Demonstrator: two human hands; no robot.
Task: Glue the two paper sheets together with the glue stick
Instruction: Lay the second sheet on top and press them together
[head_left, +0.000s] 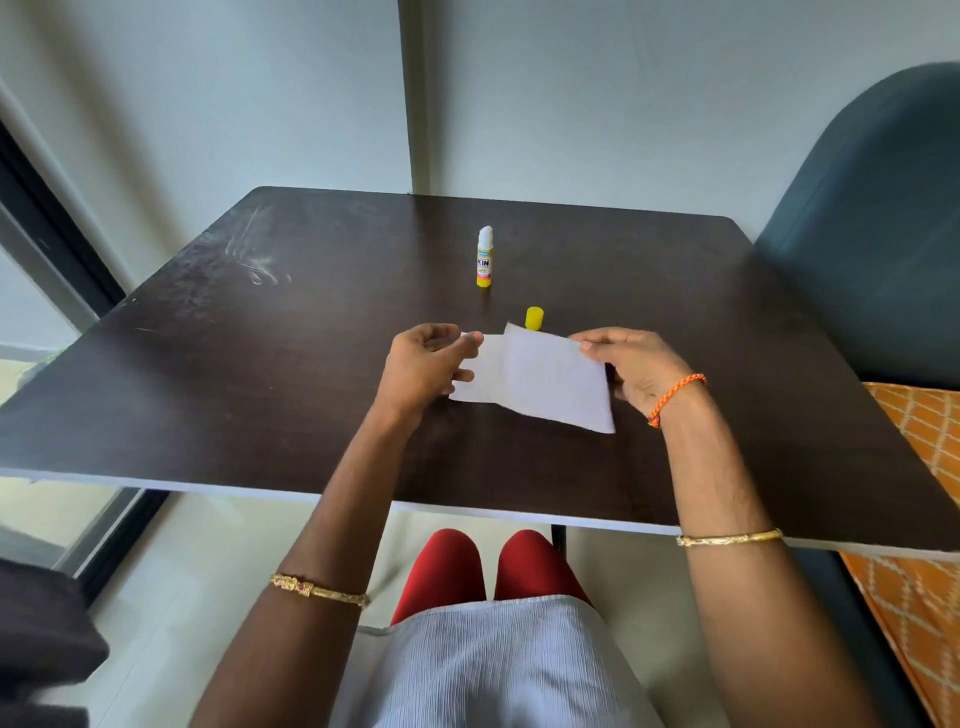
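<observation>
Fingers of the left hand (423, 366) are pinching the left edge of the lower paper sheet (475, 376), thumb on top; fingers of the right hand (631, 366) are curling round and gripping the right edge of the upper paper sheet (556, 382). The two white sheets are overlapping at the centre of the frame, the upper one lying tilted across the right part of the lower one; whether they are resting flat on the dark worktop (260, 374) or being held just above it cannot be told. Just above the sheets, the yellow cap (534, 318) is standing upright, apart from its stick. Farther up the frame, the glue stick (484, 256) is standing upright and uncapped, its white glue tip exposed. An orange thread bracelet (675, 397) is circling the right wrist. A dark blue chair back (878, 218) is occupying the right of the frame.
</observation>
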